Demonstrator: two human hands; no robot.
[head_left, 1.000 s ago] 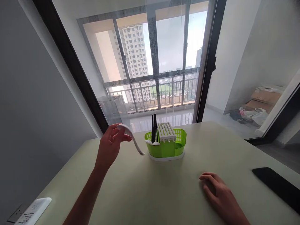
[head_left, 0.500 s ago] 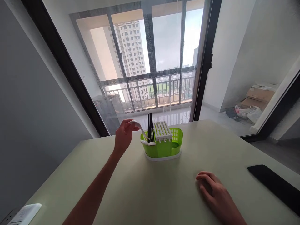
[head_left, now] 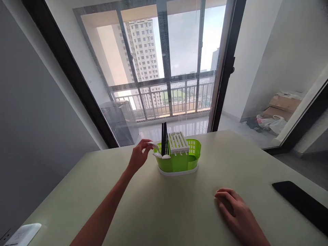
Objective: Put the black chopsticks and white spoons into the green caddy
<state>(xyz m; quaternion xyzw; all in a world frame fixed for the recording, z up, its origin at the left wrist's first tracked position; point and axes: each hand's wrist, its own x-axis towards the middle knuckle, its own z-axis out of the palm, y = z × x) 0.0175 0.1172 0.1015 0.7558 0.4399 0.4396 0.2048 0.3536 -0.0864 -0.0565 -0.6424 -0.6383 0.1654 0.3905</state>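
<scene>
My left hand (head_left: 140, 153) is closed on a white soup spoon (head_left: 153, 145), pinching it at the left end of a green basket (head_left: 179, 164). The spoon's lower part is down inside the basket, hidden by the rim. Two more white spoons (head_left: 166, 156) rest with their bowls over the front rim. Several black chopsticks (head_left: 164, 139) stand upright beside them. A white slotted rack (head_left: 177, 141) covers the basket's middle. My right hand (head_left: 234, 208) rests on the table to the right, fingers loosely bent and thumb apart, with nothing visible in it.
The basket stands on a pale table (head_left: 189, 208). A long black flat object (head_left: 302, 201) lies at the right edge. A white card-like item (head_left: 27, 234) is at the lower left. Behind the table is a glass door, with cardboard (head_left: 283, 106) and bags beyond it.
My left hand has moved down and slightly right, lowering the spoon into the left end of the basket. My right hand has stayed in place.
</scene>
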